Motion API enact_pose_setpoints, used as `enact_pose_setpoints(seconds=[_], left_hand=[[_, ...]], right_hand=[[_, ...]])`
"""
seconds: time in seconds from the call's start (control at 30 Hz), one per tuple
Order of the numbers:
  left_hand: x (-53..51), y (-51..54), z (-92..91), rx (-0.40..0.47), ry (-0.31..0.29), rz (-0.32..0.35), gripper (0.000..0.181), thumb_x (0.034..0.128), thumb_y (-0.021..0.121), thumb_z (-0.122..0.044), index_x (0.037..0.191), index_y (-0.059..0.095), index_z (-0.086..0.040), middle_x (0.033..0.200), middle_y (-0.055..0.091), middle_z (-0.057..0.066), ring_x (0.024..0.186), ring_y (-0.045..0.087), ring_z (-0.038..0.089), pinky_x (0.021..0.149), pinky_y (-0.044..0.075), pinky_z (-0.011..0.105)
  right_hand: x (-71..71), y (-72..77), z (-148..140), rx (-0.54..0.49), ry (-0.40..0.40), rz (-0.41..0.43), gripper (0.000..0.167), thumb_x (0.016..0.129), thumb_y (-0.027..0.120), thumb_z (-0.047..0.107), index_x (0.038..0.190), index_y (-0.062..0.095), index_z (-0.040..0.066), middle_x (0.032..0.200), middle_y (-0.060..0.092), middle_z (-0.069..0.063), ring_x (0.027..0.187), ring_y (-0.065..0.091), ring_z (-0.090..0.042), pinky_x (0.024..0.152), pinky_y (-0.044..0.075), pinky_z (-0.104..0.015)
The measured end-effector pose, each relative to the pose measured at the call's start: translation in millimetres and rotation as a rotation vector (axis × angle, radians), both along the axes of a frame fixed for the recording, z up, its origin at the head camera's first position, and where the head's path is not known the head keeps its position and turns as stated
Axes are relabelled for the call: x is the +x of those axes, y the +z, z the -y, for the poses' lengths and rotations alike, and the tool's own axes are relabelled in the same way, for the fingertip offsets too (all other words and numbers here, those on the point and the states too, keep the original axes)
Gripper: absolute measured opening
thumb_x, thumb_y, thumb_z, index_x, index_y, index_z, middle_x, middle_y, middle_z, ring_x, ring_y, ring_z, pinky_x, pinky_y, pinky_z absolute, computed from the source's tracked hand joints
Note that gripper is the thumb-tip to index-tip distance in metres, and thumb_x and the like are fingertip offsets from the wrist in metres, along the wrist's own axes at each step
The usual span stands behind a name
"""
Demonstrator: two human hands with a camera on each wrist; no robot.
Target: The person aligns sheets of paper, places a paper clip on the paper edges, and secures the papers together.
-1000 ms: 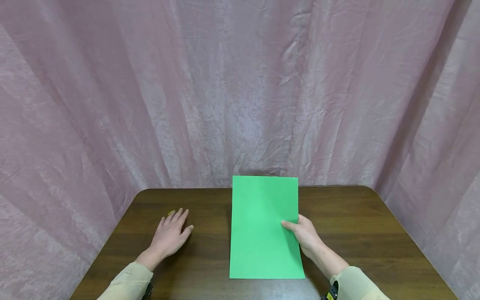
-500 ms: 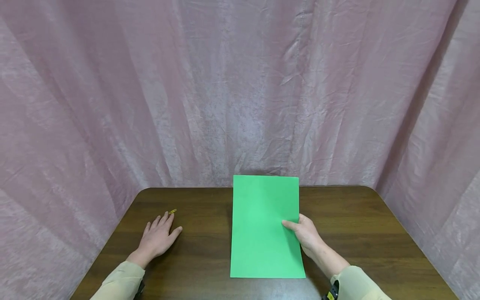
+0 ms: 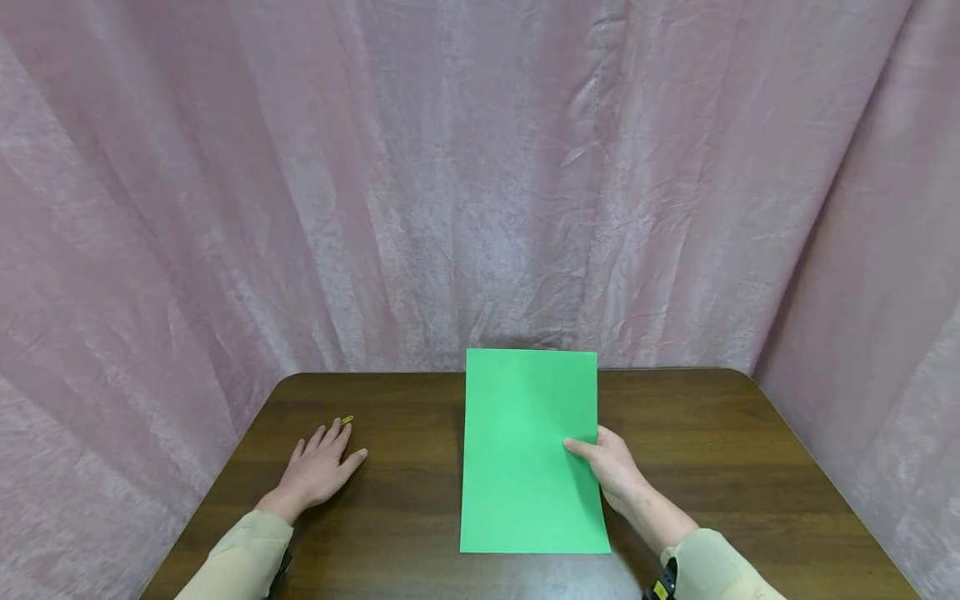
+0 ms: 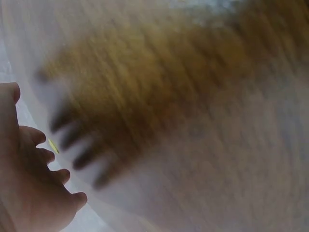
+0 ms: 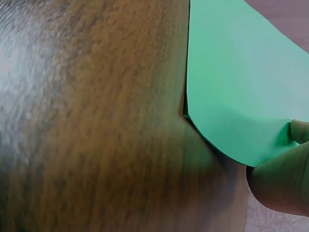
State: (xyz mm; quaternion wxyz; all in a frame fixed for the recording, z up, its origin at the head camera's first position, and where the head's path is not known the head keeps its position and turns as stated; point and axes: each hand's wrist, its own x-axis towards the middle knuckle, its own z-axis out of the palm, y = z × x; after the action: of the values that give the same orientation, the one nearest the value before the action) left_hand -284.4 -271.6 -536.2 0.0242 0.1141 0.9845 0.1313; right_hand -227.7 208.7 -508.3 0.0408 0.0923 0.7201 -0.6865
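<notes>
A green sheet of paper (image 3: 517, 458) stands out in the middle of the head view. My right hand (image 3: 617, 473) pinches its right edge, thumb on top and the other fingers hidden beneath. In the right wrist view the sheet (image 5: 231, 82) bends up from the table toward the thumb (image 5: 300, 131). Far to the left, my left hand (image 3: 315, 475) is over the table with its fingers spread, holding nothing. A small yellow paper clip (image 3: 348, 419) lies at its fingertips; whether they touch is unclear. The left wrist view shows the clip (image 4: 53, 146) beyond the fingers.
A brown wooden table (image 3: 720, 442) with rounded far corners lies under both hands. Pink velvet curtains (image 3: 480, 183) hang behind it and along both sides. In the left wrist view a blurred shadow of the hand falls on the tabletop (image 4: 231, 159).
My left hand has shifted left, uncovering more of the paper clip, then slightly forward. My right hand and the green sheet have barely moved. The right curtain's fold has shifted.
</notes>
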Motion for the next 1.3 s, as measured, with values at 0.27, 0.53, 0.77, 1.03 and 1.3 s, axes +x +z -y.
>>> enact_pose_setpoints(seconds=[0.27, 0.53, 0.77, 1.03, 1.3], left_hand=[[-1.3, 1.9, -1.3, 0.005, -0.008, 0.016, 0.082, 0.106, 0.04, -0.059, 0.159, 0.03, 0.002, 0.165, 0.018, 0.028, 0.149, 0.014, 0.054, 0.112, 0.009, 0.076], [-2.9, 1.9, -1.3, 0.003, -0.008, 0.04, 0.082, 0.1063, 0.039, -0.06, 0.159, 0.028, 0.002, 0.165, 0.016, 0.028, 0.149, 0.013, 0.053, 0.112, 0.008, 0.076], [-2.1, 1.7, -1.3, -0.005, -0.013, 0.045, 0.083, 0.1062, 0.038, -0.06, 0.159, 0.028, 0.003, 0.165, 0.016, 0.029, 0.149, 0.013, 0.054, 0.112, 0.009, 0.077], [-2.6, -0.5, -1.0, -0.008, -0.011, 0.042, 0.083, 0.1058, 0.04, -0.06, 0.16, 0.026, 0.001, 0.165, 0.017, 0.028, 0.149, 0.013, 0.053, 0.112, 0.009, 0.077], [-3.0, -2.7, -1.0, -0.001, -0.001, 0.044, 0.082, 0.1064, 0.041, -0.058, 0.16, 0.026, 0.002, 0.165, 0.018, 0.028, 0.15, 0.012, 0.052, 0.112, 0.008, 0.076]], right_hand=[[-0.3, 0.2, 0.7, -0.011, -0.009, 0.012, 0.041, 0.099, 0.068, 0.014, 0.135, 0.059, -0.003, 0.11, 0.07, -0.015, 0.09, 0.07, -0.026, 0.075, 0.058, -0.043], [-2.6, -1.6, 2.8, -0.037, -0.012, 0.015, 0.038, 0.098, 0.069, 0.012, 0.132, 0.06, -0.003, 0.103, 0.073, -0.012, 0.087, 0.071, -0.025, 0.073, 0.059, -0.041], [-2.6, -2.3, 3.8, -0.03, -0.022, 0.018, 0.038, 0.097, 0.07, 0.012, 0.131, 0.061, -0.003, 0.105, 0.072, -0.012, 0.087, 0.071, -0.025, 0.073, 0.059, -0.041], [-2.0, -2.4, 3.6, -0.018, -0.019, 0.024, 0.04, 0.098, 0.069, 0.013, 0.133, 0.06, -0.003, 0.107, 0.072, -0.013, 0.089, 0.07, -0.025, 0.075, 0.058, -0.042], [-0.6, -2.3, 3.9, -0.018, -0.013, 0.021, 0.041, 0.098, 0.069, 0.013, 0.134, 0.059, -0.003, 0.109, 0.071, -0.014, 0.09, 0.07, -0.026, 0.075, 0.058, -0.042]])
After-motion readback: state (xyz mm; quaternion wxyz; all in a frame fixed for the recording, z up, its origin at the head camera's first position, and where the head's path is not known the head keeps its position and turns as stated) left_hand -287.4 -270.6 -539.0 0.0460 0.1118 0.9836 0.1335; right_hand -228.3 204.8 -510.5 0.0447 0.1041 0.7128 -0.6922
